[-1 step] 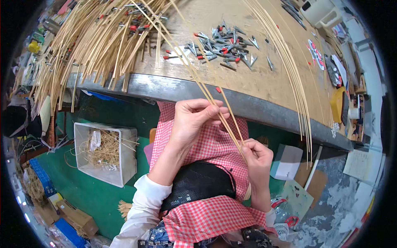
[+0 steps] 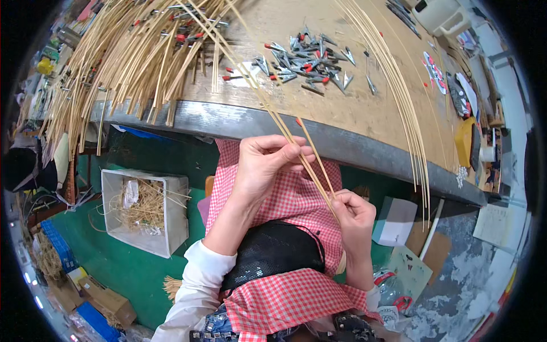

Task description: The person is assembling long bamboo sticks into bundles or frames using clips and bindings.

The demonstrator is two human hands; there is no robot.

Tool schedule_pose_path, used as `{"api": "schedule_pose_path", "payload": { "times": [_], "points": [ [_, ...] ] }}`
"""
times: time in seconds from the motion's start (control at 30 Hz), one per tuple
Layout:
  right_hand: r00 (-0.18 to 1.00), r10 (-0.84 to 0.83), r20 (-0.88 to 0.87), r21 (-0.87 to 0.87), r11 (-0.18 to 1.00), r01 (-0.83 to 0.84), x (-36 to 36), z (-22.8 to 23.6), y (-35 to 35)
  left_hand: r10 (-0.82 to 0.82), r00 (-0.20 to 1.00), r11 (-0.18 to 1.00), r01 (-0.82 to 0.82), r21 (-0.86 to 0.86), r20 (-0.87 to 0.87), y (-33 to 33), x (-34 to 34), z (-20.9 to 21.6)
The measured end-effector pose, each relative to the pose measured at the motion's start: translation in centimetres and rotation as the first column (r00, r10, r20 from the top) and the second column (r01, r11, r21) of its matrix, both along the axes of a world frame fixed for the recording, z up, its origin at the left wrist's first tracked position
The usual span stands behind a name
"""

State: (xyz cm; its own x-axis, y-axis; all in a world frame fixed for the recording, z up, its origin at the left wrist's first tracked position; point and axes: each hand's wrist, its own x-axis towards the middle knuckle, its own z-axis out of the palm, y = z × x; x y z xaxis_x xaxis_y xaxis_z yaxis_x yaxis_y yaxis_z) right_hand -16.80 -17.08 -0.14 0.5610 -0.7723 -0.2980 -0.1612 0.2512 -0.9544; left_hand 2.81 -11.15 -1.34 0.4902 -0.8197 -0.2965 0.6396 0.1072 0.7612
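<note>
My left hand (image 2: 263,166) pinches a few long, thin tan sticks (image 2: 277,118) between thumb and fingers, in front of the table's edge. They slant from the upper left, over the table, down to my right hand (image 2: 354,212). The fingers of that hand are closed on their lower ends. One stick (image 2: 317,151) runs apart from the others, just right of my left fingertips, and meets them at my right hand. Beyond my hands, a heap of small metal clips (image 2: 310,61), some with red tips, lies on the wooden table (image 2: 250,98).
A large pile of similar sticks (image 2: 134,68) with clips overhangs the table's left edge. More long sticks (image 2: 399,91) lie along the right. A white bin (image 2: 178,219) of straw-like scraps stands on the green floor (image 2: 137,279). A white jug (image 2: 441,17) stands far right.
</note>
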Motion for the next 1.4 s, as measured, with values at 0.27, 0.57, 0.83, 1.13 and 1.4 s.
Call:
{"api": "schedule_pose_path", "payload": {
  "times": [0.27, 0.57, 0.83, 1.13, 1.4],
  "points": [
    [1.000, -0.014, -0.012, -0.211, 0.977, 0.011, 0.3, -0.6, 0.0, 0.042, 0.998, 0.997, -0.039, -0.072, 0.040, -0.1, 0.1, -0.9],
    [0.982, 0.000, -0.190, -0.575, 0.810, -0.111, 0.0, -0.4, 0.0, 0.015, 0.998, 1.000, -0.015, -0.002, 0.062, -0.4, -0.3, 0.2],
    [0.997, 0.030, -0.071, -0.641, 0.765, -0.068, 2.9, 4.3, -2.1, -0.120, 0.943, 0.990, 0.139, -0.037, 0.312, -2.0, -1.6, 4.3],
    [0.939, -0.015, 0.343, -0.643, 0.725, 0.246, 4.6, 11.1, -5.6, -0.026, 0.746, 0.932, 0.259, -0.254, 0.666, -4.0, -0.8, 9.0],
    [0.875, 0.109, 0.472, -0.777, 0.521, 0.354, 6.2, 14.4, -7.1, 0.122, 0.383, 0.919, 0.305, -0.250, 0.916, -6.5, 0.1, 10.8]
  ]
}}
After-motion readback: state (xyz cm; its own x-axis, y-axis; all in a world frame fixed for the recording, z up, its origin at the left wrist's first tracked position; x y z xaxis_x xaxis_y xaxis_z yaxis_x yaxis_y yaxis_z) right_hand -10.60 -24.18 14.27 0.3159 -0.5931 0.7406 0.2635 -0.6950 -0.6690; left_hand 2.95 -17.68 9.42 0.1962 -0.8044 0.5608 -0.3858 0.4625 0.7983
